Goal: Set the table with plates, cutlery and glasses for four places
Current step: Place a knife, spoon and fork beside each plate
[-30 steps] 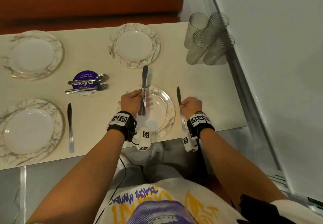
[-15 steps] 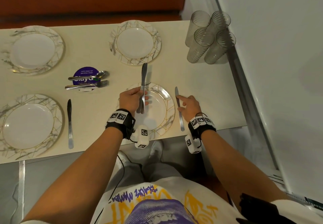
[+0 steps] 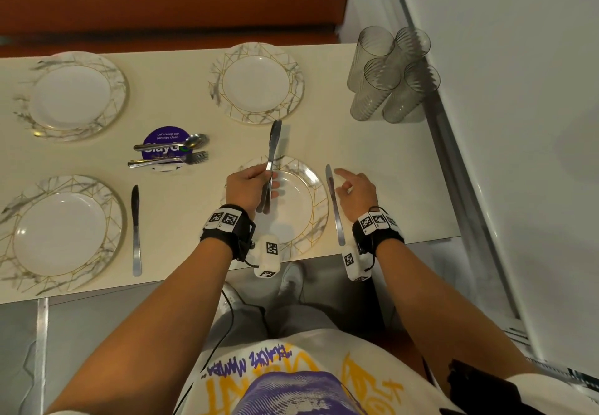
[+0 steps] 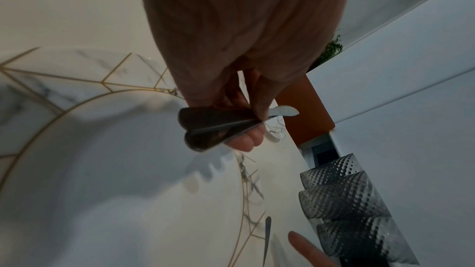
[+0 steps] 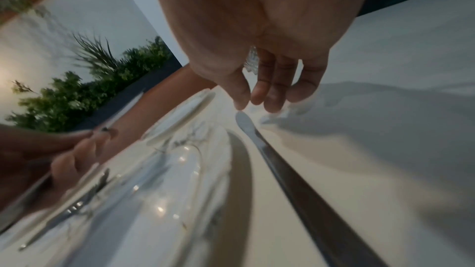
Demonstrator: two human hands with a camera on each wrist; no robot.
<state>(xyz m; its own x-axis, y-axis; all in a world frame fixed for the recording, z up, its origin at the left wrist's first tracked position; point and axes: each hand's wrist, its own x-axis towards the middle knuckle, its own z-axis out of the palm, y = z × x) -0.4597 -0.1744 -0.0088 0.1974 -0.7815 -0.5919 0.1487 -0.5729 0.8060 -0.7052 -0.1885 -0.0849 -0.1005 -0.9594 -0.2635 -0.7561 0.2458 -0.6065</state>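
Four marbled plates lie on the cream table (image 3: 181,207): far left (image 3: 77,95), far middle (image 3: 257,82), near left (image 3: 60,233) and near right (image 3: 301,220). My left hand (image 3: 259,184) hovers over the near right plate and grips two knives (image 3: 271,155) by their handles (image 4: 213,127), blades pointing away. A third knife (image 3: 334,207) lies just right of that plate. My right hand (image 3: 346,184) is open beside its blade, fingers loose (image 5: 270,92) and off the knife (image 5: 282,170). Another knife (image 3: 136,229) lies right of the near left plate.
A spoon (image 3: 175,144) and fork (image 3: 171,160) rest on a purple coaster (image 3: 162,139) mid-table. Several ribbed glasses (image 3: 392,74) cluster at the far right corner against the white wall (image 3: 518,122). The table's near edge (image 3: 405,242) runs just behind my wrists.
My right hand has let go of the knife beside the near right plate and drawn off to the right with fingers open. The left hand has kept its knives almost still.
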